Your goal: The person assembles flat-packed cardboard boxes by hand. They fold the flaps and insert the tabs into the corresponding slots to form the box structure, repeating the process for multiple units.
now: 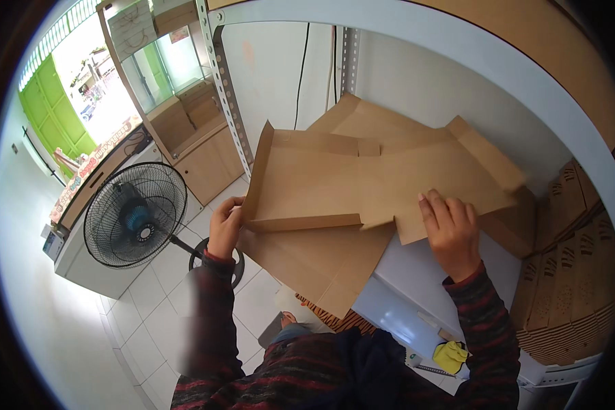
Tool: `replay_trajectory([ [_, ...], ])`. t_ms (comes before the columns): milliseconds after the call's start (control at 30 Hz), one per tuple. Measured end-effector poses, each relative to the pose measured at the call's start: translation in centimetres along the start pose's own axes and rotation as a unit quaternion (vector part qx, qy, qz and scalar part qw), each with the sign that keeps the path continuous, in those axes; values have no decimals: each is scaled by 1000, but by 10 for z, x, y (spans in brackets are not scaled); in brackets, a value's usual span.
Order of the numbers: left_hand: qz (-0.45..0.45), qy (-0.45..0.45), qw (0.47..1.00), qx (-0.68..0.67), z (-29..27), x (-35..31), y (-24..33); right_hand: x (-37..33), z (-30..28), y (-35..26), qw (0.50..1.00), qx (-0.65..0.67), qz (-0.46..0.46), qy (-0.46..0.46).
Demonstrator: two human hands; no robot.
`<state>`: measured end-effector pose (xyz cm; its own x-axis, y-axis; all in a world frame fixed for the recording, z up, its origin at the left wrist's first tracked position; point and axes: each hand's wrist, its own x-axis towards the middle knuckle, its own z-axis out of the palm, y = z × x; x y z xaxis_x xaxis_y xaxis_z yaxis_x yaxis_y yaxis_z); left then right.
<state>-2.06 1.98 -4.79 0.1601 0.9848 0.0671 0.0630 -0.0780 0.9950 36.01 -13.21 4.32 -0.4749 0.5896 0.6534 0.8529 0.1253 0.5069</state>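
A brown cardboard box point(314, 174), partly folded, lies across the middle with its left walls standing and its right half spread flat. My left hand point(224, 225) is closed on the box's near left corner, thumb and fingers around the edge. On the right panel, near its front edge, my right hand point(451, 229) rests palm down with fingers a little apart. Beneath the box is another flat cardboard sheet point(321, 263), its front part sticking out toward me. More cardboard shows behind the box's far edge.
Stacked folded cardboard point(567, 294) stands at the right on the metal rack point(383, 10). A black standing fan point(137, 215) is at the left, before a wooden cabinet point(205, 164). Under the cardboard lies a white surface point(417, 287), with a yellow cloth point(451, 357) at its front.
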Motion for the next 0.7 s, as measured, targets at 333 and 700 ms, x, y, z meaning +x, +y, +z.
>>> replay_trajectory([
  [333, 247, 108, 950, -160, 73, -132, 9, 1, 19, 49, 985, -33, 39, 163],
  [700, 487, -48, 864, 116, 61, -141, -7, -37, 98, 98, 972, -38, 221, -73],
])
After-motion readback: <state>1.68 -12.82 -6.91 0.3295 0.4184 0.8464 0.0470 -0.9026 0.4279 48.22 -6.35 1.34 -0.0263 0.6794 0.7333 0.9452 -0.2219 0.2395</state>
